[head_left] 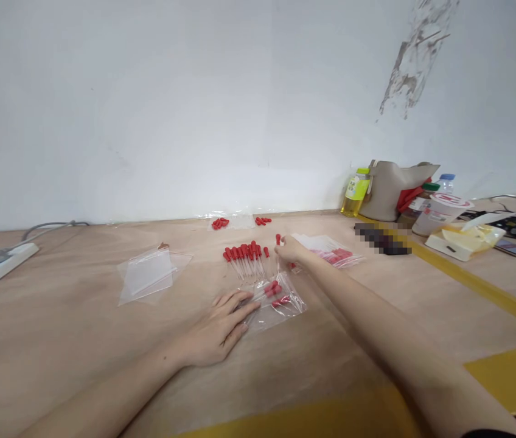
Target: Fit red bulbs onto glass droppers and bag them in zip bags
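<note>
My right hand pinches a dropper by its upper part, and the red bulb pokes up above the fingertips. Just left of it, several glass droppers with red bulbs lie side by side in a row. My left hand lies flat with its fingers stretched out, the fingertips on the left edge of a clear zip bag. Inside or under that bag's film show several red bulbs. Behind my right wrist lie more clear bags with red bulbs.
Flat clear bags lie at left, near a power strip. Two small heaps of red bulbs sit by the wall. At right stand a yellow-green bottle, a grey bag, a cup and a tissue pack.
</note>
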`<state>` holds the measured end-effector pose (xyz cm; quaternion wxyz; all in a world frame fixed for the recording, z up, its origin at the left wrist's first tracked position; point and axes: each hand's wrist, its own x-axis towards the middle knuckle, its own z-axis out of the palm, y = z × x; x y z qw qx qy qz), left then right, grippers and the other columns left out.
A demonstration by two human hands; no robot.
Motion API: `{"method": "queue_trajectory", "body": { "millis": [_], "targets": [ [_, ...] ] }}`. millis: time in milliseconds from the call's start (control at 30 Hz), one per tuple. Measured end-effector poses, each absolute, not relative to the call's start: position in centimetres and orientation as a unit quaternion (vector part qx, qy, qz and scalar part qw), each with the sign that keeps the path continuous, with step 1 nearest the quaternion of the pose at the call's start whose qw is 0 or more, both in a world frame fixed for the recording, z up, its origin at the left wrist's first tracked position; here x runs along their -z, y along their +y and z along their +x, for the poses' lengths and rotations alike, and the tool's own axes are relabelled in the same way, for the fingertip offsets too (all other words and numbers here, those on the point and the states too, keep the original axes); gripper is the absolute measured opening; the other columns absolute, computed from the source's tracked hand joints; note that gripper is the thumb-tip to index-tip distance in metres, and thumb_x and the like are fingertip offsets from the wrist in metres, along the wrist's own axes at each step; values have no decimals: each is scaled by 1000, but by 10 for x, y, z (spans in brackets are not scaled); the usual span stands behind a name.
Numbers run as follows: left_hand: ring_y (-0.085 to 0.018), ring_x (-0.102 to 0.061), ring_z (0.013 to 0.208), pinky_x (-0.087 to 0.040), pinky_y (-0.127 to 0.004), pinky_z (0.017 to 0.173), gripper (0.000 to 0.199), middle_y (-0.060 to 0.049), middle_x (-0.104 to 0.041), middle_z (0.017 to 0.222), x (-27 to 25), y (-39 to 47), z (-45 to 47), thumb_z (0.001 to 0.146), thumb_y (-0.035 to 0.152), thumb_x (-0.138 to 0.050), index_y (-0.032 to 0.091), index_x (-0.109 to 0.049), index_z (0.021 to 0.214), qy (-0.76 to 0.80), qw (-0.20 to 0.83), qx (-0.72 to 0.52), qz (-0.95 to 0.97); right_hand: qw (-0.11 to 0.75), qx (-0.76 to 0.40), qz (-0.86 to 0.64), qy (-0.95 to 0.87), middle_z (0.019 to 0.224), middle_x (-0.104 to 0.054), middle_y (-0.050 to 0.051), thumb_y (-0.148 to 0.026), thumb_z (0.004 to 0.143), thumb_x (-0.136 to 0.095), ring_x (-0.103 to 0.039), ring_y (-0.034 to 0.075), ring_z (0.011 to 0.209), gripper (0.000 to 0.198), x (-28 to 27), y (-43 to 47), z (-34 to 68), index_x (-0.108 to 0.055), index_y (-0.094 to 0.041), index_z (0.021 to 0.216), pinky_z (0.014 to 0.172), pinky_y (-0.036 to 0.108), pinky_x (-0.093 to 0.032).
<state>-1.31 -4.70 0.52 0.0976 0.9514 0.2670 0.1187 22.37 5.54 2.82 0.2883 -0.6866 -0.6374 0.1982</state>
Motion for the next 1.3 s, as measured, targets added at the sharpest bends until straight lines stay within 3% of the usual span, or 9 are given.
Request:
{"method": "queue_trajectory", "body": {
  "millis": [100, 167, 267, 467, 667, 900, 1033, 1200, 1300],
  "targets": [
    [-24, -26, 125, -27, -45, 101, 43, -7, -32, 135, -5, -46, -14, 91, 28, -31, 28, -26, 134, 266, 93, -109, 953, 351, -213, -677, -610, 67, -55, 1, -19, 76, -39, -52, 10, 46, 47, -26, 33, 251, -28, -9, 121, 45, 21, -43],
    [-24, -25, 125, -27, -46, 100, 43, -7, -32, 135, -5, -46, -14, 91, 28, -30, 28, -26, 134, 269, 90, -102, 953, 490, -226, -623, -566, 72, -53, -1, -20, 75, -38, -49, 9, 44, 55, -22, 16, 271, -16, -15, 125, 45, 21, -44],
    [-24, -25, 125, -26, -46, 101, 43, -7, -31, 135, -7, -47, -14, 92, 28, -30, 28, -26, 134, 274, 94, -97, 952, 616, -231, -558, -506, 77, -48, -2, -24, 72, -44, -50, 8, 48, 54, -11, -6, 291, -19, -21, 120, 47, 22, -47],
    [-24, -24, 125, -25, -46, 102, 43, -6, -31, 136, -6, -47, -14, 91, 29, -30, 29, -26, 134, 276, 99, -98, 951, 660, -363, -506, -420, 68, -46, -7, -25, 64, -60, -54, 10, 53, 47, 15, -23, 278, -32, -24, 102, 54, 26, -52],
    [-24, -25, 125, -26, -45, 102, 43, -5, -31, 135, -4, -46, -15, 91, 28, -31, 29, -27, 134, 278, 93, -104, 950, 589, -493, -481, -423, 68, -57, -3, -29, 62, -65, -58, 10, 58, 31, 16, -31, 262, -51, -18, 88, 63, 27, -51],
    [-23, -28, 124, -30, -41, 101, 42, -6, -26, 137, -7, -49, -13, 89, 24, -36, 27, -32, 131, 284, 125, -143, 940, 386, -476, -521, -594, 54, -56, -3, -30, 61, -66, -46, 7, 47, 26, 8, -38, 277, -65, -14, 82, 48, 21, -39],
    [-22, -33, 121, -32, -40, 100, 42, -6, -33, 132, -9, -50, -11, 89, 22, -35, 27, -33, 130, 265, 134, -144, 944, 408, -419, -507, -633, 67, -60, 0, -30, 62, -66, -51, 10, 56, 35, 7, -42, 270, -64, -14, 92, 54, 22, -40],
    [-19, -35, 119, -33, -36, 99, 39, -6, -38, 128, -11, -50, -10, 89, 22, -35, 27, -36, 128, 255, 143, -150, 944, 343, -482, -455, -666, 67, -59, -2, -35, 71, -57, -45, 7, 44, 47, 5, -45, 267, -50, -16, 114, 45, 21, -38],
    [-19, -37, 117, -34, -35, 98, 35, -6, -39, 126, -11, -51, -10, 90, 21, -35, 26, -41, 124, 255, 147, -158, 943, 379, -412, -499, -662, 69, -60, 0, -32, 71, -57, -47, 7, 45, 39, 3, -34, 272, -53, -14, 105, 43, 20, -37]
  ]
}}
